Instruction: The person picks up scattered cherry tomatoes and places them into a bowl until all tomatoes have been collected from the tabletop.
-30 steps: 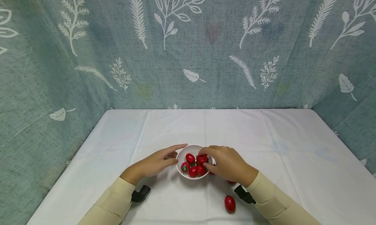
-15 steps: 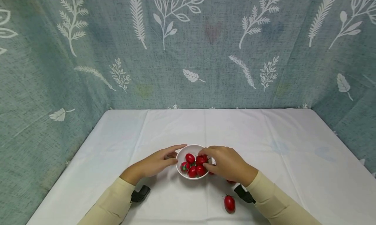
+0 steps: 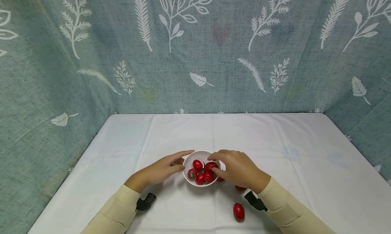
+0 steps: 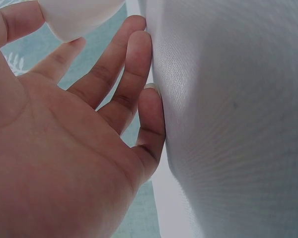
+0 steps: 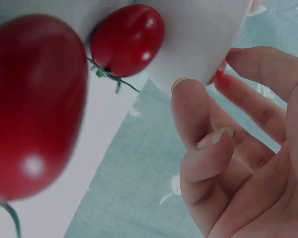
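Right hand [image 3: 238,169] at bowl [image 3: 192,156] of five tomatoes [image 3: 204,173]

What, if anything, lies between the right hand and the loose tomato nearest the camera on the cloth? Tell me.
Nothing visible does. The loose tomato lies alone on the white tablecloth, nearer the camera than the right hand, which rests at the rim of the white bowl. Only bare cloth separates them; a second tomato sits partly hidden under that wrist.

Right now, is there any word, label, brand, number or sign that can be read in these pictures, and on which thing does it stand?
None: no text shows on the white bowl, the tomatoes, the tablecloth or the leaf-printed curtain.
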{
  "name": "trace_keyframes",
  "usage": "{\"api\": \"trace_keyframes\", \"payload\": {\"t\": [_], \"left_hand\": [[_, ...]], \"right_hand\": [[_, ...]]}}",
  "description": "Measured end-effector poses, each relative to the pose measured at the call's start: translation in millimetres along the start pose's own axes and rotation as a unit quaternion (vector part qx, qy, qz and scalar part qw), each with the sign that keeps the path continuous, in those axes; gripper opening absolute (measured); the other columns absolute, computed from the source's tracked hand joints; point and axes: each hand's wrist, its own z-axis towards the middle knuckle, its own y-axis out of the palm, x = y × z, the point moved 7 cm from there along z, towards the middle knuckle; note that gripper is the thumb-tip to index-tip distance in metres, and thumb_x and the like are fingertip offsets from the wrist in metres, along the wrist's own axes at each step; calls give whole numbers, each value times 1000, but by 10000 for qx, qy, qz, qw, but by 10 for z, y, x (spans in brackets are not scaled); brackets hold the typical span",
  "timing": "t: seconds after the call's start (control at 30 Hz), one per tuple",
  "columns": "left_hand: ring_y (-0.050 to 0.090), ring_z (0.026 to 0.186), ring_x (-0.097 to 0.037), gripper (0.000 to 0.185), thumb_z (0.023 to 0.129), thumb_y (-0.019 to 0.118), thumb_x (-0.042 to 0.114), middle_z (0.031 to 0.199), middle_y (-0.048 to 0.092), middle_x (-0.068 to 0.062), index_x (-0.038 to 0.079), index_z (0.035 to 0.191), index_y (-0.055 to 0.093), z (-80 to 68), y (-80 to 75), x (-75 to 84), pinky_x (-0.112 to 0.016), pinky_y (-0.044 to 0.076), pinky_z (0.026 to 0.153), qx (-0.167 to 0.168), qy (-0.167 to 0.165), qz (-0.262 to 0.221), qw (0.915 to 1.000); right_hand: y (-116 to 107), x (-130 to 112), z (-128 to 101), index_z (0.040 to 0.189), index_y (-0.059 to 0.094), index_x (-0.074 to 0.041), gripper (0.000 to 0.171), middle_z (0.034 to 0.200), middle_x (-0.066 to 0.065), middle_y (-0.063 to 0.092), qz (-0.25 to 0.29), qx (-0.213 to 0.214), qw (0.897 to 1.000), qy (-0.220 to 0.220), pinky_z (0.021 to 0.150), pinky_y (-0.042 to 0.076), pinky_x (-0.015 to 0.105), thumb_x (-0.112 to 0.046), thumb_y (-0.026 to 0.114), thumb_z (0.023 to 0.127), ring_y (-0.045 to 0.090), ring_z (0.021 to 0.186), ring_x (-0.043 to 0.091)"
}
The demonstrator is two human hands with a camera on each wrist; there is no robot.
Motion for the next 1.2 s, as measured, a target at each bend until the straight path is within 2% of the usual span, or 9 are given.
{"api": "trace_keyframes", "payload": {"t": [0.17, 0.23, 0.37, 0.7, 0.87, 1.07, 1.2], "left_hand": [[58, 120, -20, 55, 101, 53, 23, 124, 65, -1, 39, 152, 39, -13, -6, 3, -48, 45, 103, 3, -11, -61, 10000], [58, 120, -20, 55, 101, 53, 23, 125, 65, -1, 38, 152, 39, -13, -2, 5, -48, 45, 103, -4, 13, -62, 10000], [59, 120, -20, 55, 101, 54, 23, 124, 65, -1, 39, 152, 40, -3, 7, 1, -47, 45, 103, 18, 16, -40, 10000], [58, 120, -19, 55, 101, 53, 23, 124, 64, 0, 38, 152, 40, 0, -2, -9, -47, 46, 102, 19, -39, 2, 10000], [57, 120, -20, 55, 101, 53, 22, 124, 64, 0, 40, 151, 40, 0, -10, -10, -47, 45, 103, 15, -57, -42, 10000], [58, 121, -20, 55, 101, 53, 23, 125, 64, -1, 37, 153, 40, -1, -12, -7, -47, 46, 102, 28, -20, 33, 10000], [58, 120, -21, 55, 101, 53, 24, 125, 65, -1, 37, 152, 40, -11, -19, -4, -46, 46, 102, 53, -27, 58, 10000]], "right_hand": [[-120, -8, -26, 116, 73, -18, 29, 110, -2, 73, -22, 324, 9994, -132, 74, 57, 31, -23, 76, 88, 69, 85, 14], [-163, 8, -47, 115, 73, -18, 28, 109, -2, 73, -16, 457, 9988, -164, 68, 54, 26, -22, 76, 87, 66, 76, 11], [-218, 63, -102, 113, 73, -17, 28, 107, -3, 74, -73, 587, 9982, -124, 64, 51, 22, -21, 78, 86, 60, 69, 6], [-229, 236, -292, 112, 73, -18, 28, 108, -3, 74, -284, 378, 9986, 227, 65, 51, 25, -19, 79, 85, 61, 70, 7], [-203, 302, -410, 111, 73, -19, 27, 107, -4, 73, -430, 202, 9983, 337, 67, 53, 30, -20, 79, 85, 69, 80, 12], [-162, 375, -548, 111, 74, -20, 27, 109, -6, 72, -631, -79, 9964, 560, 71, 56, 32, -24, 78, 85, 71, 89, 14], [-128, 379, -615, 111, 74, -21, 27, 109, -5, 72, -668, -265, 9960, 536, 75, 58, 35, -26, 79, 85, 71, 88, 14]]}}
